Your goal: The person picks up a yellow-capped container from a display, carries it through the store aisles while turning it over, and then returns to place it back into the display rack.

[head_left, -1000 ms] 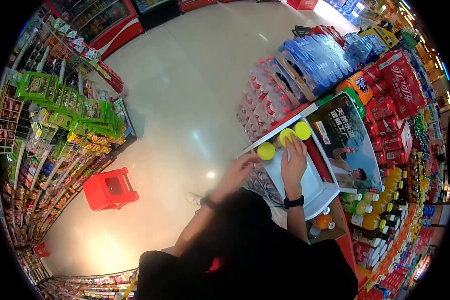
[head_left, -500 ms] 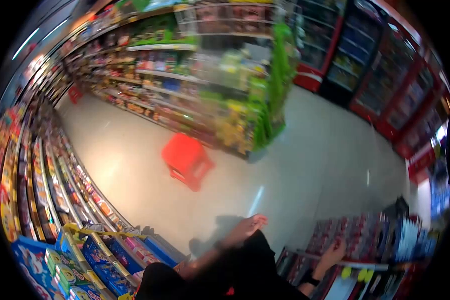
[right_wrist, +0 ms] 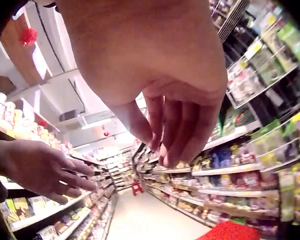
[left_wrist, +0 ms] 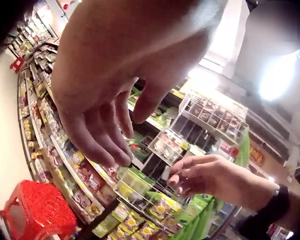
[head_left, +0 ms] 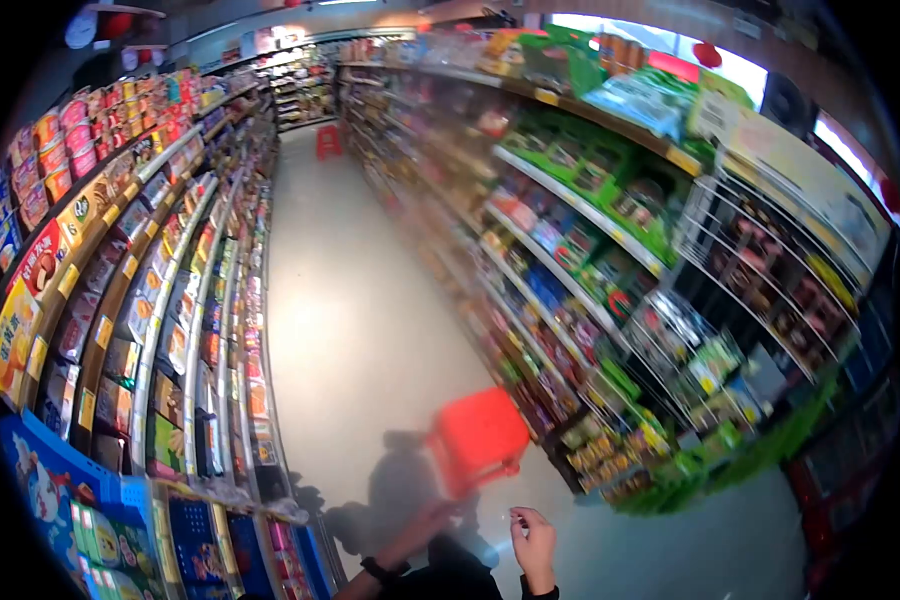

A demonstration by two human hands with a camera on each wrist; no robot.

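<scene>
Both hands are in the air over the aisle floor and hold nothing. At the bottom of the head view, my left hand (head_left: 438,518) is a blur just below the red plastic stool (head_left: 480,435). Seen from its own wrist, the left hand (left_wrist: 110,85) has loosely bent fingers with a gap to the thumb. My right hand (head_left: 533,545) is to its right, fingers relaxed and bent. The right wrist view shows this hand (right_wrist: 155,70) hanging with slack fingers, touching nothing.
Shelves of packaged snacks (head_left: 160,330) line the left side. On the right stand more shelves (head_left: 570,260) and a wire rack (head_left: 770,265) of packets. The pale floor (head_left: 340,280) runs between them to another red stool (head_left: 328,142) far off.
The view has swung left, away from the drinks display and its yellow-lidded containers, to look down the aisle. The right hand has come off a yellow lid; the nearer stool now appears closer.
</scene>
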